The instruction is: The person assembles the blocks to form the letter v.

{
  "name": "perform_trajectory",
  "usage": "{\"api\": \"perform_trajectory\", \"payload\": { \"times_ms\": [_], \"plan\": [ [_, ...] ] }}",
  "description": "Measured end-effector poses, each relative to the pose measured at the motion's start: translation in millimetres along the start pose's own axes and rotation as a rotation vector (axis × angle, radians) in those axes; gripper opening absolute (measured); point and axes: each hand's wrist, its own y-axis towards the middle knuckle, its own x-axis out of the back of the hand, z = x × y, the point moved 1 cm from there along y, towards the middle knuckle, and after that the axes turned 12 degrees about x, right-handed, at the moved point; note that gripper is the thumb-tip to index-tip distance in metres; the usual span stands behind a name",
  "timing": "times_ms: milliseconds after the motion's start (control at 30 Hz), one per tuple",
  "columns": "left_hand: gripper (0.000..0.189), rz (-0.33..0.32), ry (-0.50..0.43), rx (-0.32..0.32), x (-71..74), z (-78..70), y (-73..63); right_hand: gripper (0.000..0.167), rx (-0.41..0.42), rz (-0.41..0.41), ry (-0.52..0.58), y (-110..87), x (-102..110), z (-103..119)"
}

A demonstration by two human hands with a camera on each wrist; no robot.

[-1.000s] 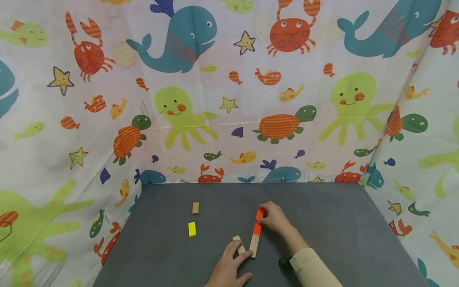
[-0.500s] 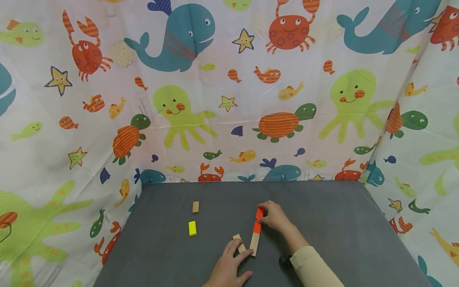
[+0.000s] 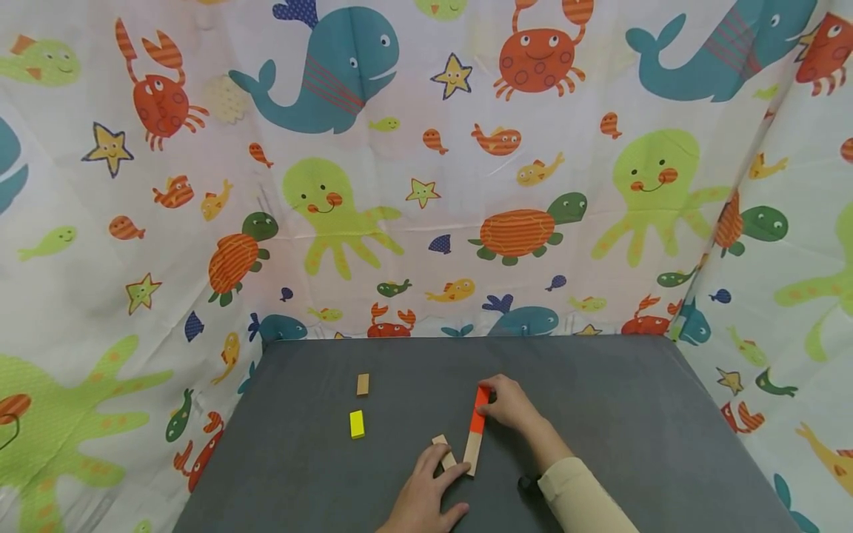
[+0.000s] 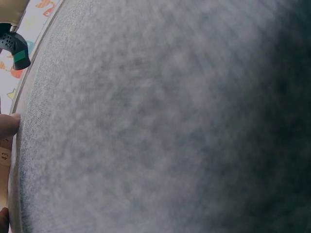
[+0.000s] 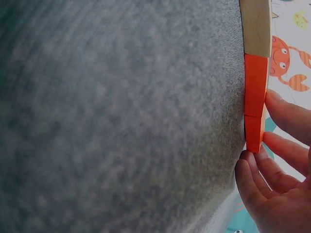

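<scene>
Two orange blocks (image 3: 479, 409) and a plain wooden block (image 3: 472, 454) form one straight row on the grey table, end to end. At the row's far end my right hand (image 3: 512, 401) holds the last orange block, its fingertips at the end and along one side, as the right wrist view shows on that orange block (image 5: 253, 134). A second plain wooden block (image 3: 441, 441) lies slanted left of the row. My left hand (image 3: 421, 492) rests its fingers on this slanted block and at the row's near end. The left wrist view catches only fingertips and a wood edge.
A yellow block (image 3: 357, 425) and a tan block (image 3: 363, 385) lie apart on the left of the grey table (image 3: 600, 429). A small black device (image 3: 529, 486) sits by the right sleeve. A sea-animal curtain (image 3: 426, 148) stands behind and at both sides.
</scene>
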Motion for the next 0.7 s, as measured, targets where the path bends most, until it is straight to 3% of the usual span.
{"api": "perform_trajectory", "payload": {
  "times_ms": [400,700],
  "plan": [
    [0.058,0.025,0.001,0.029,-1.2,-1.1,1.1,0.051,0.023,-0.028,0.03,-4.7,4.3,1.8],
    [0.058,0.026,0.013,0.035,-0.3,-2.6,-0.1,0.051,0.109,-0.06,0.04,-11.0,16.7,11.6]
  ]
}}
